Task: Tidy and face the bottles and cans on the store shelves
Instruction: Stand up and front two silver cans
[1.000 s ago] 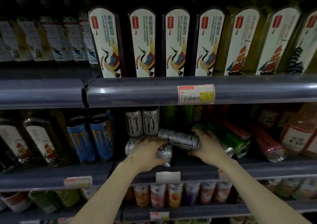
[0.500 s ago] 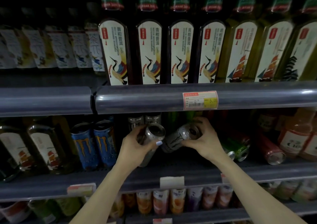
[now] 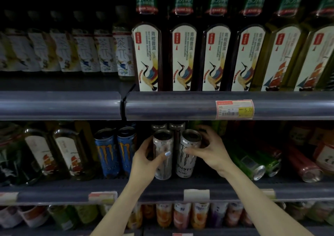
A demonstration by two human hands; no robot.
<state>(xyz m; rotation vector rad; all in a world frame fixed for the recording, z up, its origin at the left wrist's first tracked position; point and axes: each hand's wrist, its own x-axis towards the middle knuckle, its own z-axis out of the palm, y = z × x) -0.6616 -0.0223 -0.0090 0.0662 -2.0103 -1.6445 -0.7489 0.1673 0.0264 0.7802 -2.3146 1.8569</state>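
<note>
Two silver-white energy drink cans stand upright side by side on the middle shelf (image 3: 207, 183). My left hand (image 3: 146, 160) wraps the left can (image 3: 162, 145), thumb across its front. My right hand (image 3: 210, 149) grips the right can (image 3: 188, 156), whose claw logo faces outward. Two more silver cans (image 3: 168, 126) stand behind them. Two blue cans (image 3: 115, 150) stand just to the left.
Green cans (image 3: 253, 163) and red bottles (image 3: 305, 165) lie on their sides to the right. Tea bottles (image 3: 54, 154) stand at the left. Tall labelled bottles (image 3: 182, 58) fill the upper shelf, behind a rail with a price tag (image 3: 234, 109). Small drink pouches (image 3: 182, 215) sit below.
Both silver cans lay on their sides a second ago. I lifted them, tilted them up, and now they stand upright next to each other. The view has moved closer.
</note>
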